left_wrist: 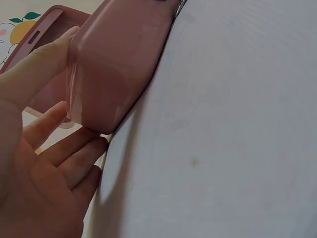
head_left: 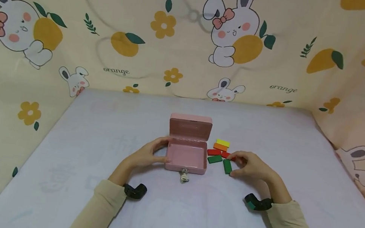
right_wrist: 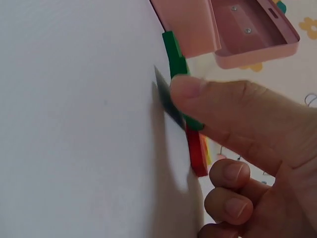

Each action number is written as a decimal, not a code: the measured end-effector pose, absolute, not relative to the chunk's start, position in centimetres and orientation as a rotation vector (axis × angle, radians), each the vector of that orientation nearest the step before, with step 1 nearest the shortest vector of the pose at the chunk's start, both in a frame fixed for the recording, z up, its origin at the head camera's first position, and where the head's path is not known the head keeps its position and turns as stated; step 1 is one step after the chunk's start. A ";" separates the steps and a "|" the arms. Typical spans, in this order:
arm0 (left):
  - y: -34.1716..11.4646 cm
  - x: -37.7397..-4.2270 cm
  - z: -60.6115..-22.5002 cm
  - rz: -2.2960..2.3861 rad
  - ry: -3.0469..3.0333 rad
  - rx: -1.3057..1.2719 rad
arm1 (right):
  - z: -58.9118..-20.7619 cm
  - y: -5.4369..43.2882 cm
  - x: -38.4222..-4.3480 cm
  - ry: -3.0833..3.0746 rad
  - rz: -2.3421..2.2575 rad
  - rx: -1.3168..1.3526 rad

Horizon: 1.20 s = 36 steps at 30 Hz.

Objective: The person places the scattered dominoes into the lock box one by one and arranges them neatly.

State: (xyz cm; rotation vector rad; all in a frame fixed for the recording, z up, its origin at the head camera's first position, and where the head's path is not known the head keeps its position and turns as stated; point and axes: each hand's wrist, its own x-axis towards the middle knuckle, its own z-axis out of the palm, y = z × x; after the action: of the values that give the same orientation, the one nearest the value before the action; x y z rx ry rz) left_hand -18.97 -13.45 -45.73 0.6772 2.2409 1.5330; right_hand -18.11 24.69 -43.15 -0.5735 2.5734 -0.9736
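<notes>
A pink metal cash box (head_left: pixel 185 169) stands with its lid (head_left: pixel 190 129) raised and its inside bare. My left hand (head_left: pixel 148 153) holds the box's left side, thumb and fingers spread along the wall; in the left wrist view the fingers (left_wrist: pixel 79 158) touch its corner. Keys (head_left: pixel 184 176) hang at the front lock. Right of the box, my right hand (head_left: pixel 251 166) pinches a green block (head_left: pixel 227 167) between thumb and fingers. Under the thumb in the right wrist view, that block (right_wrist: pixel 168 101) looks blurred and tilted.
Beside the box lie another green block (head_left: pixel 215 159), a red block (head_left: pixel 214 152), a second red block (head_left: pixel 226 155) partly behind the right fingers, an orange block (head_left: pixel 220 147) and a yellow block (head_left: pixel 223 143). A patterned curtain (head_left: pixel 162 54) surrounds the white table (head_left: pixel 190 221).
</notes>
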 end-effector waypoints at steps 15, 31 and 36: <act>-13.7 -18.9 -45.2 1.516 2.197 0.660 | -42.3 24.0 -18.6 2.607 -1.028 -0.518; -13.7 -18.7 -45.1 1.532 2.185 0.662 | -41.7 21.8 -18.7 2.630 -1.142 -0.552; -13.7 -18.6 -45.1 1.529 2.192 0.673 | -41.5 21.2 -18.8 2.614 -1.167 -0.578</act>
State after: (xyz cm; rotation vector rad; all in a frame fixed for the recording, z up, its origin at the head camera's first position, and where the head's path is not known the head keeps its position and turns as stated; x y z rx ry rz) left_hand -18.65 -13.68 -45.15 0.6727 2.1915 1.5291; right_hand -18.80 21.22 -41.48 -0.5779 2.6143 -1.1674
